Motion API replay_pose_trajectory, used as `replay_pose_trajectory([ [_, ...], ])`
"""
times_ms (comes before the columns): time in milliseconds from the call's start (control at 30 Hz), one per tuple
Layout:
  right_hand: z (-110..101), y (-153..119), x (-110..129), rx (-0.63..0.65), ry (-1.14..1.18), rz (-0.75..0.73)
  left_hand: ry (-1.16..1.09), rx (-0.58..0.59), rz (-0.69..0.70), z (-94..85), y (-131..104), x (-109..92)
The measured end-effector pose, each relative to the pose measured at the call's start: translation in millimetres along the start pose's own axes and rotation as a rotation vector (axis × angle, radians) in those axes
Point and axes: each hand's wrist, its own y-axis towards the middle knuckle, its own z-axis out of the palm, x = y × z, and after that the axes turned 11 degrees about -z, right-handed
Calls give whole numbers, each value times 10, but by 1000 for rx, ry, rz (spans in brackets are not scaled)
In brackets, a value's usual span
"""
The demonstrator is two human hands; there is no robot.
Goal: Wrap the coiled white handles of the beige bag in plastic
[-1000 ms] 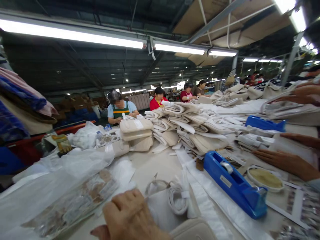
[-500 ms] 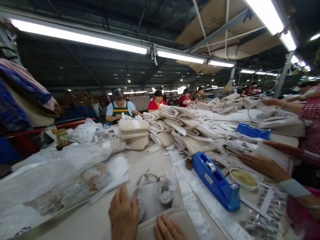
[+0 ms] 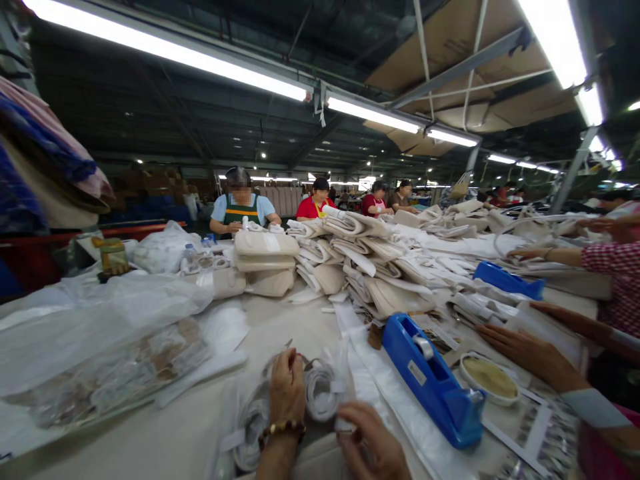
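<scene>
Pale worktable (image 3: 280, 321), left hand (image 3: 287, 388) beside coil (image 3: 320, 400), beige piece (image 3: 323, 457) cut off

We've got blown-out white tube lights (image 3: 165, 46) glaring overhead, a pretty dark roof (image 3: 215, 127), soft light on the table (image 3: 280, 323), plus smeary, stretched edges and kinda mushy detail farther back.

Head-worn view, wide, facing forward and slightly down over the counter (image 3: 285, 323). Wearer's left hand (image 3: 287, 393) and right hand (image 3: 375, 440) close, bottom centre; green-aproned person (image 3: 243, 210) well back, strip lights (image 3: 175, 51) overhead.
</scene>
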Motion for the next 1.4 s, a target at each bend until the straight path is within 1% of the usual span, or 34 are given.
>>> replay_pose_trajectory([
  [33, -79, 164, -89, -36, 61, 158, -10, -2, 13, 1, -8, 7],
  [67, -144, 342, -172, -50, 126, 349, -19, -2, 31, 6, -18, 13],
  [100, -188, 522, -245, -26, 199, 492, -28, -1, 53, 15, -29, 21],
  [133, -209, 690, -305, 0, 255, 595, -36, 3, 78, 25, -42, 29],
  [167, -207, 836, -352, 30, 281, 641, -45, 15, 102, 36, -57, 37],
  [200, -185, 955, -387, 60, 292, 652, -49, 29, 137, 46, -74, 45],
  [267, -106, 1106, -424, 112, 275, 614, -25, 46, 261, 63, -114, 52],
  [367, 22, 1194, -417, 175, 248, 535, 92, 45, 510, 76, -171, 36],
  [400, 56, 1210, -404, 190, 236, 510, 131, 44, 564, 79, -184, 26],
  [433, 83, 1227, -389, 200, 222, 490, 159, 48, 585, 82, -194, 16],
  [500, 126, 1264, -360, 214, 189, 462, 181, 59, 566, 94, -201, 2],
  [600, 173, 1313, -336, 234, 150, 446, 167, 111, 446, 113, -190, -15],
  [700, 207, 1330, -333, 257, 133, 437, 169, 249, 295, 109, -179, -67],
  [767, 225, 1328, -334, 259, 114, 436, 206, 357, 225, 91, -180, -128],
  [800, 233, 1326, -334, 256, 101, 436, 229, 397, 200, 80, -183, -161],
  [867, 251, 1321, -333, 243, 70, 440, 267, 430, 162, 61, -192, -220],
  [967, 283, 1313, -337, 206, 27, 458, 289, 430, 136, 50, -202, -265],
  [1133, 332, 1317, -363, 161, -16, 508, 312, 471, 138, 61, -203, -258],
  [1400, 388, 1340, -427, 194, -71, 593, 314, 500, 158, 72, -211, -230],
])
